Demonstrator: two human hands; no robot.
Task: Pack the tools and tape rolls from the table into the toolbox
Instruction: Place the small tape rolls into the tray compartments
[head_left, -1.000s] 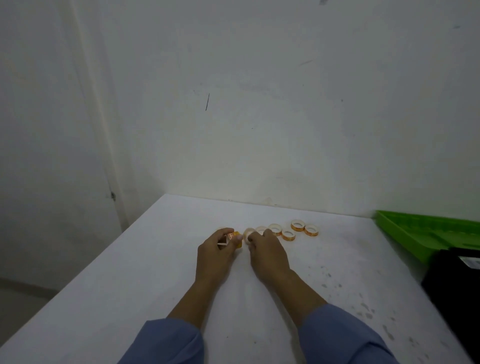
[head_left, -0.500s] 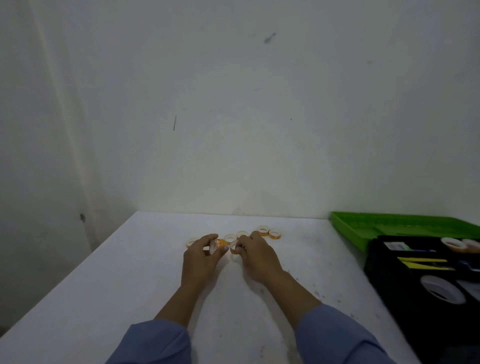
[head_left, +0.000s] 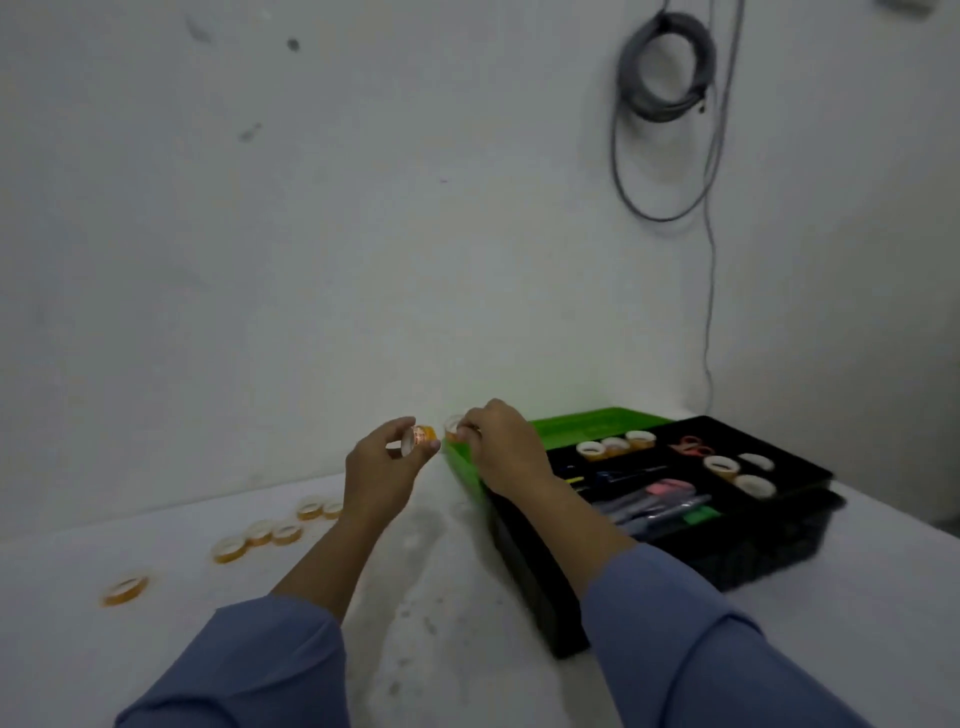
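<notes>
My left hand (head_left: 382, 467) holds a small orange tape roll (head_left: 420, 438) on its edge between thumb and fingers, raised above the white table (head_left: 441, 597). My right hand (head_left: 506, 449) pinches another tape roll (head_left: 454, 427) just left of the open black toolbox (head_left: 753, 545) with its green lid (head_left: 587, 423). Several tape rolls (head_left: 613, 446) lie in the box's back compartments, with red scissors (head_left: 691, 446) and pens (head_left: 654, 506). Several more rolls (head_left: 270, 532) lie on the table at the left, one (head_left: 124, 588) nearest the edge.
A white wall stands close behind the table. A coil of grey cable (head_left: 667, 67) hangs on the wall above the toolbox, one strand running down to the table's back right corner.
Both hands have lifted off the table with a roll each and moved right toward the toolbox. My head turned right, bringing the whole box into view.
</notes>
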